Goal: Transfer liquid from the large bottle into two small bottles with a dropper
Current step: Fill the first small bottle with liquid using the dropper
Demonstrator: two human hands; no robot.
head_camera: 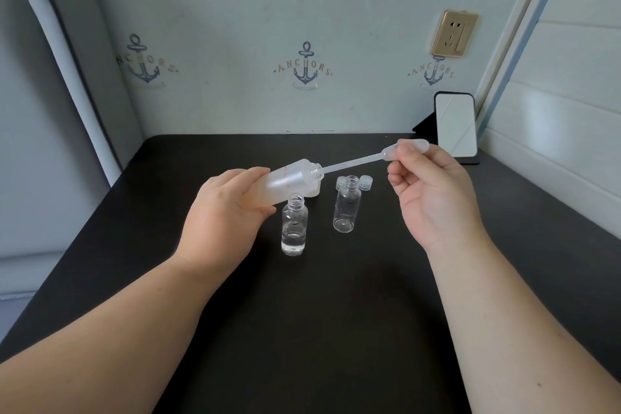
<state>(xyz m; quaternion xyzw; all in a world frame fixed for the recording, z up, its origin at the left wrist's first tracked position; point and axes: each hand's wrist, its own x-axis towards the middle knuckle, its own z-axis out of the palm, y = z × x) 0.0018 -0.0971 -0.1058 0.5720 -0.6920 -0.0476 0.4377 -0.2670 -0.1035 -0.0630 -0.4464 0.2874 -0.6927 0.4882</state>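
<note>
Nearest on the dark table [302,329] stands the first small bottle [293,228], upright and without cap, with some clear liquid in its bottom part. A little further and to the right stands the second small bottle [347,208], also open; it looks almost empty. Behind it lie two small clear caps [363,182], close together.

The left hand [225,212] grips the large bottle [295,180] with the fingers curled around its lower body. The bottle is lifted and tilted, its open neck pointing to the right, just above the first small bottle. The right hand [433,188] pinches the bulb of the dropper [376,158] between thumb and fingertips, and the thin tip goes into the neck of the large bottle.

The step now seems to be drawing liquid. To do it well, I think the tilt should stay gentle, so nothing runs out of the neck, and the tip should reach under the liquid before the bulb is released slowly. Then the dropper should travel tip down to the second small bottle.

At the far edge, a small mirror [455,124] leans near the wall.
</note>
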